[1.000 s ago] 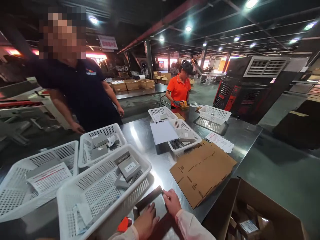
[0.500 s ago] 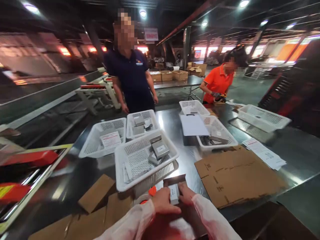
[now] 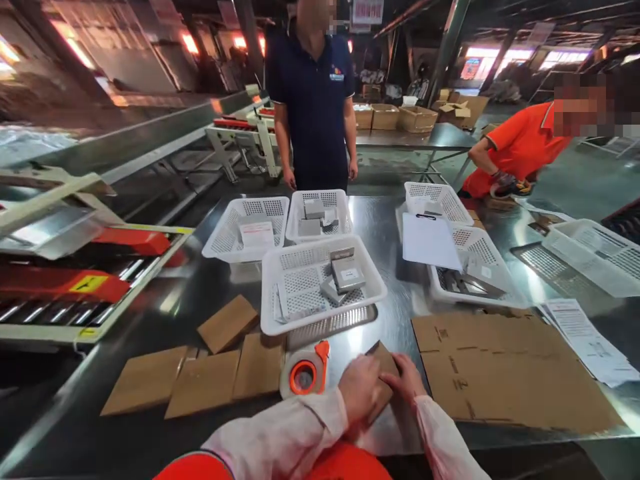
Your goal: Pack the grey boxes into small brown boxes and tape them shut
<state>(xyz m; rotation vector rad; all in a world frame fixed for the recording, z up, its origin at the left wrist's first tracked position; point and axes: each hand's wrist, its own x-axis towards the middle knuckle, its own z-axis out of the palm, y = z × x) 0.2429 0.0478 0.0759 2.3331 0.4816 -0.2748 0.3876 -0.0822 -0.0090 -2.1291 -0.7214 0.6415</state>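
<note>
Both my hands are on a small brown cardboard box (image 3: 384, 362) at the near edge of the metal table. My left hand (image 3: 360, 389) presses on its near left side with curled fingers and is slightly blurred. My right hand (image 3: 407, 379) grips the right side, its thumb lying over the top. The box's inside is hidden. Left of my hands lies a roll of clear tape (image 3: 287, 377) in an orange dispenser. Beyond them stands a white perforated basket (image 3: 273, 313) with grey boxes (image 3: 349, 272) and papers in it.
Several brown cardboard pieces (image 3: 203, 387) lie to the left. Flat cardboard (image 3: 505, 373) and printed sheets (image 3: 590, 340) lie to the right. A clipboard (image 3: 431, 241) rests on a basket. One person (image 3: 320, 113) stands across the table; another (image 3: 520, 153) bends over at the right.
My view has swung left and down. The small grey box between my hands is out of sight, and my hands are now closed over the cardboard box. The tape dispenser shows fully.
</note>
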